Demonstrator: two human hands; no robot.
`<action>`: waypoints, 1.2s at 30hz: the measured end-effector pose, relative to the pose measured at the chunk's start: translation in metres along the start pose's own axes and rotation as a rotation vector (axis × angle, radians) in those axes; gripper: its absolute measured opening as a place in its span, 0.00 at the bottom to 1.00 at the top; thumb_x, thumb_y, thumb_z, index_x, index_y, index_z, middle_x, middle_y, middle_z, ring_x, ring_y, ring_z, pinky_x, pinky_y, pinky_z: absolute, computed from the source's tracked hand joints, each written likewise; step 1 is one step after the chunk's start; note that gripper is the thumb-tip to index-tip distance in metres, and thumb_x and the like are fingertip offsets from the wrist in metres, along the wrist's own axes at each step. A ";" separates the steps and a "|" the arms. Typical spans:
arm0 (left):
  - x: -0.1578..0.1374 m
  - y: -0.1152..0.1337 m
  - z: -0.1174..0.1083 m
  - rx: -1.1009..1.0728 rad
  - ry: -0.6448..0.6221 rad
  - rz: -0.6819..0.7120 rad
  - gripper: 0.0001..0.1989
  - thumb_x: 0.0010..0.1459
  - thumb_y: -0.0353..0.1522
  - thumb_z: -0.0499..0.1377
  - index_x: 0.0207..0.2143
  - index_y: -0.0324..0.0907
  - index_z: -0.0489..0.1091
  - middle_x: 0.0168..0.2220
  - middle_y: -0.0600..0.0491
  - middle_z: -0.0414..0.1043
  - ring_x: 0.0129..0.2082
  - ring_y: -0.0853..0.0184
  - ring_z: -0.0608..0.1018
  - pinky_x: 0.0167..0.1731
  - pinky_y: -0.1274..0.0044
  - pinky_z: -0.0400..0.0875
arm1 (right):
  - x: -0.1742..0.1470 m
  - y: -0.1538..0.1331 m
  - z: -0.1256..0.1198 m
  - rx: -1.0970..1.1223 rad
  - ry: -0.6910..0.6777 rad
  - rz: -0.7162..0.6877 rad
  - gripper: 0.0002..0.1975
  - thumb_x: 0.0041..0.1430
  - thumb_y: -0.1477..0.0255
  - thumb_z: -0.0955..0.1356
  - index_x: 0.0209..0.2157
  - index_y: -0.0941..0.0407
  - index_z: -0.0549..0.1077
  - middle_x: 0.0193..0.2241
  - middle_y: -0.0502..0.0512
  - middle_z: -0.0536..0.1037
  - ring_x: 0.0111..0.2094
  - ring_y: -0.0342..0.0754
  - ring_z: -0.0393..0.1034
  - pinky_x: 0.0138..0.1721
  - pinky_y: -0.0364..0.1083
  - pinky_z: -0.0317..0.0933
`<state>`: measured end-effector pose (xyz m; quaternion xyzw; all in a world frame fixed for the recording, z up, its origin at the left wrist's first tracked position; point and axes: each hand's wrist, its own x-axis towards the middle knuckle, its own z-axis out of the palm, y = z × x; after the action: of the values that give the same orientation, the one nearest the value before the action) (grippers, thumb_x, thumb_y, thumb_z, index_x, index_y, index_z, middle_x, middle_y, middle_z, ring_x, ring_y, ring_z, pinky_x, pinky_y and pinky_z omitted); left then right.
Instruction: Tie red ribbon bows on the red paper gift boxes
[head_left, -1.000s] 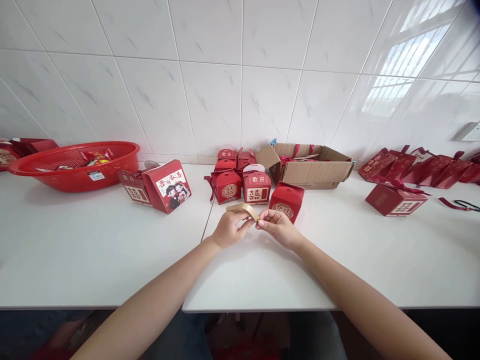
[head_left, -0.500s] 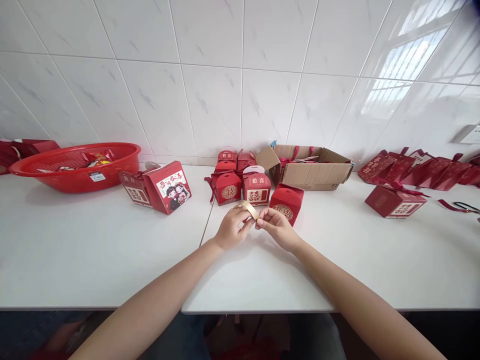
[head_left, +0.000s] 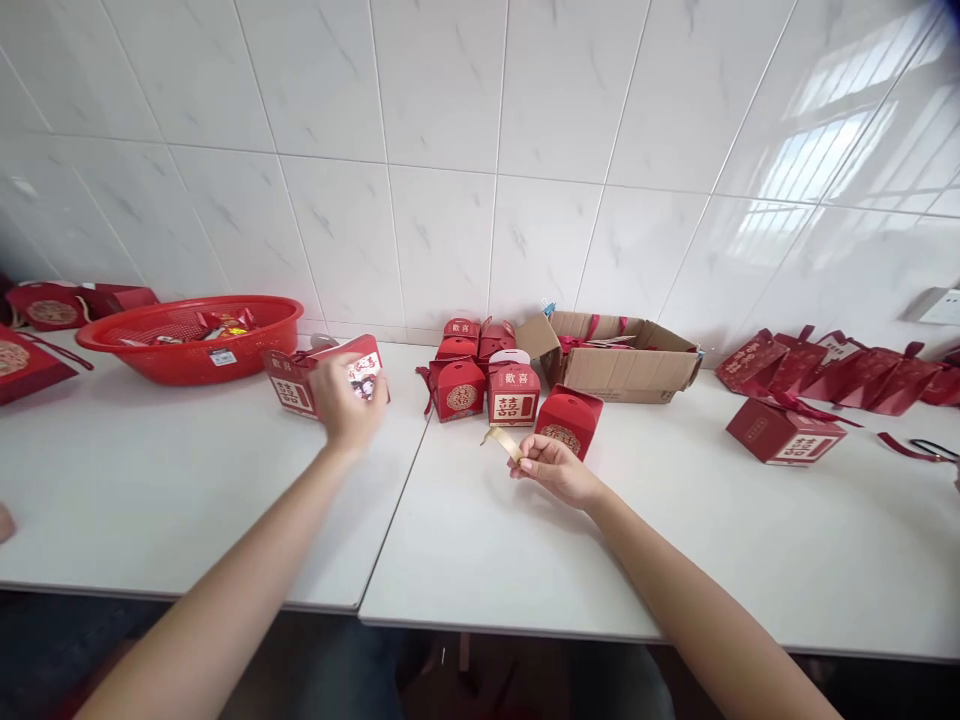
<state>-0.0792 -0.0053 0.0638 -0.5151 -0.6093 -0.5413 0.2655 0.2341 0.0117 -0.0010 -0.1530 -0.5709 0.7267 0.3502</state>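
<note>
A short gold ribbon (head_left: 504,446) is pinched between the thumb and fingers of my right hand (head_left: 556,472), and its free end sticks out to the left above the table. My left hand (head_left: 346,405), smeared by motion, is in front of a red gift box with a cartoon couple (head_left: 363,352). Its thumb and fingers are spread apart across the box's face; whether they touch it I cannot make out. Another red box (head_left: 292,393) stands against that one on the left. Just behind my right hand sits a tilted red box (head_left: 571,412).
Several red boxes (head_left: 459,392) cluster at mid-table beside an open cardboard carton (head_left: 626,372). A red plastic basket (head_left: 187,345) holds packets at the left. A ribbon-tied box (head_left: 784,430) and a row of red boxes (head_left: 847,365) occupy the right. Another person's fingertip (head_left: 4,523) shows at the left edge.
My left hand has let go of the gold ribbon and moved left to the cartoon-couple box. My right hand still holds the ribbon. The view has shifted slightly left.
</note>
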 end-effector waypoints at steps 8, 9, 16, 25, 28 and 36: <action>0.039 -0.059 -0.029 0.352 -0.452 -0.189 0.28 0.48 0.42 0.62 0.48 0.37 0.61 0.48 0.38 0.68 0.55 0.43 0.62 0.51 0.55 0.57 | -0.004 -0.011 0.004 -0.075 -0.021 -0.033 0.11 0.49 0.69 0.74 0.29 0.56 0.69 0.28 0.50 0.75 0.31 0.43 0.70 0.37 0.45 0.60; 0.039 -0.061 -0.029 0.358 -0.462 -0.176 0.25 0.49 0.41 0.61 0.47 0.38 0.61 0.46 0.38 0.69 0.55 0.44 0.62 0.51 0.55 0.57 | -0.005 -0.012 0.003 -0.078 -0.029 -0.038 0.11 0.50 0.69 0.74 0.29 0.56 0.69 0.27 0.50 0.75 0.31 0.43 0.70 0.37 0.45 0.60; 0.037 -0.050 -0.031 0.166 -0.366 -0.193 0.16 0.50 0.38 0.57 0.41 0.43 0.62 0.43 0.43 0.71 0.52 0.50 0.69 0.51 0.58 0.61 | -0.008 -0.020 -0.004 -0.037 -0.041 -0.097 0.10 0.50 0.71 0.74 0.29 0.56 0.69 0.27 0.49 0.75 0.32 0.42 0.70 0.36 0.44 0.59; -0.003 0.036 -0.042 -0.538 -0.327 -0.164 0.20 0.51 0.38 0.61 0.40 0.45 0.54 0.35 0.52 0.71 0.36 0.63 0.77 0.36 0.72 0.72 | -0.007 -0.031 0.006 0.033 0.020 -0.216 0.10 0.46 0.67 0.76 0.30 0.54 0.75 0.27 0.49 0.77 0.29 0.42 0.69 0.36 0.45 0.61; -0.030 0.065 -0.029 -0.641 -0.475 -0.121 0.16 0.55 0.37 0.59 0.43 0.45 0.57 0.40 0.49 0.71 0.40 0.64 0.76 0.38 0.73 0.71 | -0.009 -0.036 0.004 0.028 0.042 -0.233 0.10 0.45 0.66 0.76 0.28 0.54 0.74 0.25 0.48 0.75 0.29 0.41 0.68 0.35 0.44 0.61; -0.058 0.105 0.015 -0.797 -0.483 -0.072 0.14 0.61 0.38 0.54 0.48 0.45 0.58 0.46 0.47 0.67 0.47 0.64 0.72 0.48 0.70 0.67 | -0.013 -0.044 -0.002 -0.087 0.125 -0.295 0.09 0.48 0.66 0.75 0.28 0.53 0.74 0.26 0.47 0.73 0.29 0.41 0.66 0.36 0.44 0.62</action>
<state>0.0394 -0.0229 0.0489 -0.6666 -0.4159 -0.6066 -0.1214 0.2598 0.0087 0.0371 -0.1275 -0.5953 0.6308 0.4811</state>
